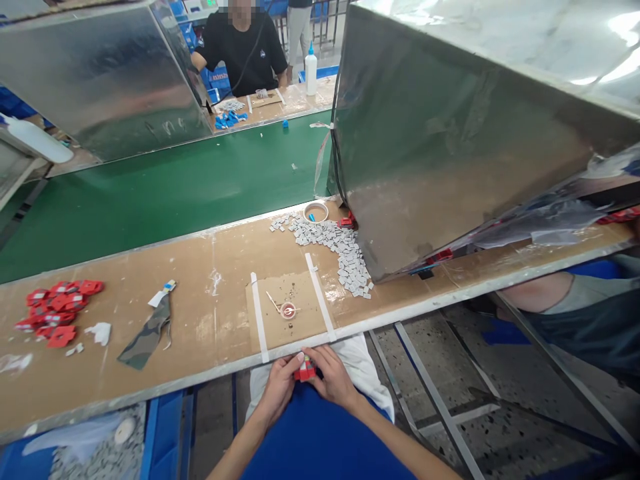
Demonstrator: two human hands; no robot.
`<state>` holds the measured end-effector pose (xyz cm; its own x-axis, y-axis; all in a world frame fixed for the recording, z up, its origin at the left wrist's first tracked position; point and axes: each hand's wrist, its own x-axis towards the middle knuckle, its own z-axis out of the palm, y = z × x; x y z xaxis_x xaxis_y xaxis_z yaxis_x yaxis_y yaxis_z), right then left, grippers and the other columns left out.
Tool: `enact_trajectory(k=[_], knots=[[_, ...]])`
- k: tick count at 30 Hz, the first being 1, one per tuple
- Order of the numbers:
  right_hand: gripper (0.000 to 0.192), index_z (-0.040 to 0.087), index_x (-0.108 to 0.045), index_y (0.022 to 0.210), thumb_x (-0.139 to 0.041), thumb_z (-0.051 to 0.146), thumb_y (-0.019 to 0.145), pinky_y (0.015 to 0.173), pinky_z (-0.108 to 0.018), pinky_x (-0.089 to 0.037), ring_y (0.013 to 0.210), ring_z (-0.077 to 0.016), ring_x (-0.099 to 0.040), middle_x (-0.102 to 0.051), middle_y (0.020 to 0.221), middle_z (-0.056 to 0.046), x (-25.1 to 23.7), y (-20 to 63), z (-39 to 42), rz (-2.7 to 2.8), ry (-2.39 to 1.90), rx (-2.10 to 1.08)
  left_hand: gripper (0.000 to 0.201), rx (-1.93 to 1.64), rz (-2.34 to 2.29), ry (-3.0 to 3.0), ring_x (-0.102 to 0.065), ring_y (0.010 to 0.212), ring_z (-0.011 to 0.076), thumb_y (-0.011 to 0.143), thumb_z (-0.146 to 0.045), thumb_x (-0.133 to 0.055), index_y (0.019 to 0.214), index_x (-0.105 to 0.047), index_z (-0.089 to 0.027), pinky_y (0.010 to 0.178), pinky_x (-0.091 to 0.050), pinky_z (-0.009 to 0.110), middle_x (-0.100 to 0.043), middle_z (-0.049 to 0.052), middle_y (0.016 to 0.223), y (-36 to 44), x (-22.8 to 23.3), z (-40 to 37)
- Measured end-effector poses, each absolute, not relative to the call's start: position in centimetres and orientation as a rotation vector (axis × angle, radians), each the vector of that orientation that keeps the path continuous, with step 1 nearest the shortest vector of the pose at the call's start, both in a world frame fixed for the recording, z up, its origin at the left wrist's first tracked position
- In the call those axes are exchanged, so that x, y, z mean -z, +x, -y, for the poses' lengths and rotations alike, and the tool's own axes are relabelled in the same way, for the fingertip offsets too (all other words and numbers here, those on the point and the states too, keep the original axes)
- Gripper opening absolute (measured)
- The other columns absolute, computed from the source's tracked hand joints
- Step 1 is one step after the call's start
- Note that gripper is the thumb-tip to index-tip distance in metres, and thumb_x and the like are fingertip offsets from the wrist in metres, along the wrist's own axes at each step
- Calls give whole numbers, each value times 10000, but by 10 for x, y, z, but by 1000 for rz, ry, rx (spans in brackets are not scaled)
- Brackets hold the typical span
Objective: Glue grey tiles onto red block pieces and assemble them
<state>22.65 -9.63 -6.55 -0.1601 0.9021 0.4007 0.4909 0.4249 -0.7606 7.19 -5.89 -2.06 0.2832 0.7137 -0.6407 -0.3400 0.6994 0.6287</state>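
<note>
A small red plastic part (305, 371) is held between both hands just below the front edge of the brown workbench (210, 333). My left hand (279, 387) grips its left side and my right hand (331, 377) its right side. Behind them on the bench, a cardboard patch (290, 313) framed by two white tape strips carries a small round dish (288, 310) and a thin stick. A heap of several small grey square pieces (340, 253) trails from the patch toward a white roll of tape (316, 212).
Several red parts (59, 312) lie piled at the bench's left, next to a camouflage cloth scrap (147, 333). A large metal hood (450, 133) overhangs the right. A green conveyor belt (165, 187) runs behind. Across it stands a person in black (245, 50), with a white bottle (311, 70).
</note>
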Motion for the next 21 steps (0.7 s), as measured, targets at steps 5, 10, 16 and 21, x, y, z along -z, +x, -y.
enact_trajectory(k=[5, 10, 16, 21], knots=[[486, 212, -514, 1466, -585, 364, 1010, 809, -433, -623, 957, -286, -681, -713, 1092, -139, 66, 226, 97, 1800, -1203, -597, 473, -741, -1073, 411, -761, 1012, 349, 610, -487, -959, 861, -823, -110, 956, -573, 455, -832, 156, 1003, 73, 18, 60], [495, 216, -517, 1466, -595, 382, 1006, 814, -442, -625, 958, -290, -684, -714, 1094, -140, 67, 226, 97, 1803, -1210, -595, 480, -746, -1069, 420, -754, 1034, 350, 617, -496, -953, 880, -824, -115, 973, -567, 460, -834, 147, 969, 73, 16, 60], [471, 216, -529, 1453, -586, 366, 1010, 836, -449, -630, 999, -294, -691, -716, 1132, -146, 67, 227, 96, 1808, -1201, -595, 463, -748, -1064, 436, -750, 1048, 352, 649, -498, -931, 903, -826, -125, 996, -556, 481, -833, 138, 965, 74, 13, 61], [438, 213, -548, 1415, -612, 315, 993, 821, -429, -628, 985, -283, -693, -720, 1121, -144, 65, 229, 95, 1807, -1176, -606, 480, -755, -1067, 444, -749, 1042, 350, 644, -497, -934, 913, -827, -114, 1017, -540, 476, -831, 146, 972, 74, 14, 62]])
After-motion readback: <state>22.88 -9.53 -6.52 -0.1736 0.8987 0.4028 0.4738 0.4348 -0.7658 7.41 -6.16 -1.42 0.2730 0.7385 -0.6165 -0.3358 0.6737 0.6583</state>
